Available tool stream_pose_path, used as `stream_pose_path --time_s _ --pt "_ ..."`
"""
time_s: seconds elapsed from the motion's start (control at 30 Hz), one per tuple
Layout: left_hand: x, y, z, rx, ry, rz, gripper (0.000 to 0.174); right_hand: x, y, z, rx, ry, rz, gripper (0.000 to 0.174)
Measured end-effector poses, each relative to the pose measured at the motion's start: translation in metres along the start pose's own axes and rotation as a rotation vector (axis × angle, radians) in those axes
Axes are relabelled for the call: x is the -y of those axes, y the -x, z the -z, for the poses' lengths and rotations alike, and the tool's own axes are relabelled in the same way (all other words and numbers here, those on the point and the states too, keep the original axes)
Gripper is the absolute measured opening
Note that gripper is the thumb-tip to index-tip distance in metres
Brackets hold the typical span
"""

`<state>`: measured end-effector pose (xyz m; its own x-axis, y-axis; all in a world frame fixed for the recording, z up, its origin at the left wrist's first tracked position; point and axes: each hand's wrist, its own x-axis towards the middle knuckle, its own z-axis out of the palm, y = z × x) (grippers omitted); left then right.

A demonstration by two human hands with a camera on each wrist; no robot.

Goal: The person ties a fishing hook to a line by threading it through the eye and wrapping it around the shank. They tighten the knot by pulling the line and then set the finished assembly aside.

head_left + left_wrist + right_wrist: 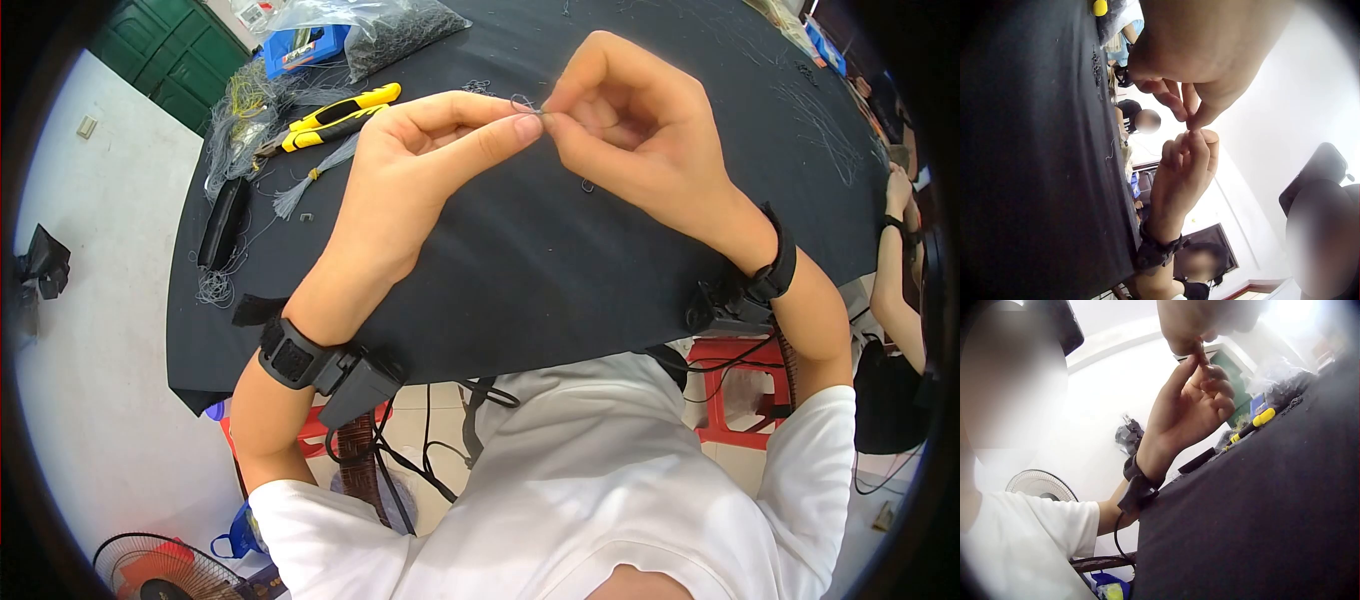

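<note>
The left hand (430, 145) and right hand (640, 125) each pinch a thin, dark thread (521, 99) with thumb and finger. It makes a tiny loop by the fingertips, up over the black cloth (520, 290). The fingertips nearly meet. Past the left hand lie yellow and black pliers (345, 106), then a blue box (300, 50) with marks too small to read.

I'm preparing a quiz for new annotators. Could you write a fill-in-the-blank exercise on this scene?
1. The left hand and right hand pinch a thin dark strand at the ____ of their fingers.
2. The pliers lie nearer the ____ hand.
3. The tablecloth is ____.

Missing words: tips; left; black.
</note>
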<state>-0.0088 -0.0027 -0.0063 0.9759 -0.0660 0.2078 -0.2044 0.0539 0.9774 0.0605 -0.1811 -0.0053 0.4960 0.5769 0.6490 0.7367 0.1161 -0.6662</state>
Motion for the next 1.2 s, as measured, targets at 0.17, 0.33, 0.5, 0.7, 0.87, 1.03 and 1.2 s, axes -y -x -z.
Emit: stream_pose_path --time_s 0.17,0.33,0.5,0.7,0.87,1.03,1.2 --pt "0.0003 0.0004 -0.0023 0.021 0.024 -0.045 0.016 -0.0028 0.0005 0.0008 0.019 0.021 0.034 0.009" --pt "-0.0021 0.0004 -0.0035 0.029 0.095 -0.035 0.014 -0.0009 0.0001 0.0005 0.016 0.021 0.041 0.009" --pt "-0.0014 -0.0007 -0.0001 0.073 0.081 0.039 0.023 -0.0011 -0.0005 0.0029 0.029 0.037 0.072 0.011" --pt "-0.0009 -0.0006 0.0027 0.075 0.087 0.014 0.024 0.0008 0.0002 0.0044 0.051 0.102 0.091 0.012" --pt "0.0004 -0.0015 0.0037 0.085 0.116 0.011 0.023 -0.0001 -0.0003 0.0045 0.057 0.088 0.096 0.013" --pt "-0.0006 -0.0009 0.0017 0.07 0.106 0.011 0.022 0.0003 0.0 0.0046 0.062 0.095 0.076 0.013" --pt "-0.0017 -0.0005 0.0002 0.057 0.06 -0.01 0.02 0.0015 0.0006 0.0047 0.061 0.112 0.056 0.013"
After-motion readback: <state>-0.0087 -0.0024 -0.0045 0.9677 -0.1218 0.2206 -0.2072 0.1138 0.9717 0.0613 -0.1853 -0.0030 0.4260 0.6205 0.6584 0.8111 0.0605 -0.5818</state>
